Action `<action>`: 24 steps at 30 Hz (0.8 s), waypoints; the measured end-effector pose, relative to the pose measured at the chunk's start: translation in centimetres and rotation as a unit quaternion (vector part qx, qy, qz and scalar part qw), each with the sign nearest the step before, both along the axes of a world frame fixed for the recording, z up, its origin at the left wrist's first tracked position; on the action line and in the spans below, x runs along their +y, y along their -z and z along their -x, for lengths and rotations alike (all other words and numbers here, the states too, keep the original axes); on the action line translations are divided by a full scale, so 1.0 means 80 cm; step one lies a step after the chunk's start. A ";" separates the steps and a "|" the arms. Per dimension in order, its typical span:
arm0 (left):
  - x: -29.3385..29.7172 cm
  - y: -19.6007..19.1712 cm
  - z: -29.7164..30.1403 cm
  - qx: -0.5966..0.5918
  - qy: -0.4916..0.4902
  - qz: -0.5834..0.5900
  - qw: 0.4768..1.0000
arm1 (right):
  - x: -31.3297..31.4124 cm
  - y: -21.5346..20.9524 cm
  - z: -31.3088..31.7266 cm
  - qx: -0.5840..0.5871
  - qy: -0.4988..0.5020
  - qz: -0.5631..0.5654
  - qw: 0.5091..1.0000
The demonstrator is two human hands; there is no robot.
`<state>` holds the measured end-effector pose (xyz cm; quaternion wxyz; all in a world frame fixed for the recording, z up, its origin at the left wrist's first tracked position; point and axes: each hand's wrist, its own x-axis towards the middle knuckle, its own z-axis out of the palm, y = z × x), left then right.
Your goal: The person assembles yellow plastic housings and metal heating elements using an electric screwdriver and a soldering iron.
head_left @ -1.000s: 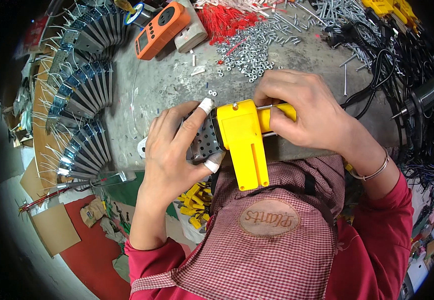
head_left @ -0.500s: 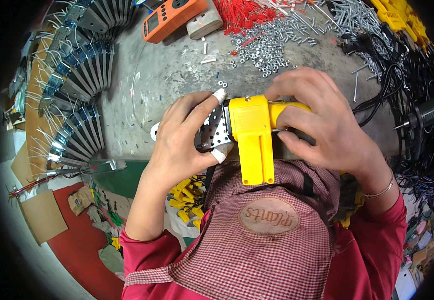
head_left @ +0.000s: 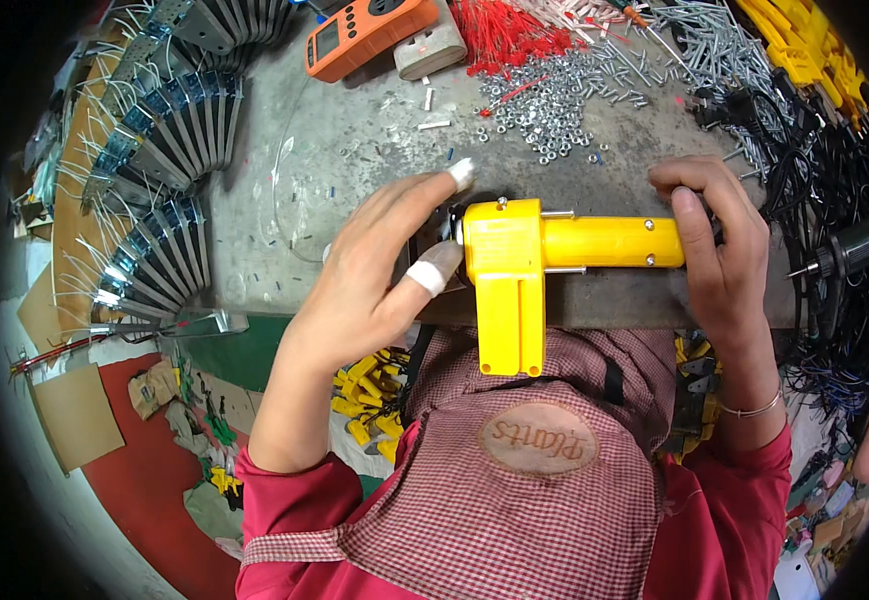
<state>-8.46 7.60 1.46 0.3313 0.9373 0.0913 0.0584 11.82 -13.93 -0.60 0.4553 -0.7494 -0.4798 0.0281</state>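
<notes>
A yellow plastic tool housing (head_left: 503,245) with a straight handle (head_left: 604,241) lies sideways over the table's near edge, its flat leg toward me. Two bolts (head_left: 564,270) stick out of the housing alongside the handle, and small screws sit in both parts. My left hand (head_left: 369,260), white tape on its thumb and a finger, grips the dark end at the housing's left and largely hides it. At the handle's far right end my right hand (head_left: 729,230) is closed, fingers curled and thumb against that end. Its remaining fingers are partly hidden.
Nuts (head_left: 544,125), long screws (head_left: 714,50) and red-tipped wires (head_left: 504,40) are heaped at the back. An orange meter (head_left: 369,35) lies beside a socket block (head_left: 429,50). Metal plates (head_left: 159,255) line the left. Black cords (head_left: 824,320) and an electric screwdriver (head_left: 864,240) are right.
My right hand has slid right, from the bolts near the housing to the handle's end, uncovering the handle. My left thumb has come up onto the dark end, and the perforated metal is now hidden.
</notes>
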 end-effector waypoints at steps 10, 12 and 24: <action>-0.025 0.006 -0.023 -0.068 -0.002 -0.018 0.998 | -0.024 -0.002 -0.007 -0.051 0.059 -0.001 0.997; -0.029 0.002 -0.025 -0.066 0.003 -0.018 0.998 | -0.036 -0.005 -0.010 -0.065 0.071 0.005 0.995; -0.098 -0.025 -0.112 -0.001 0.143 -0.182 0.973 | -0.063 0.013 -0.017 -0.174 0.002 0.073 0.982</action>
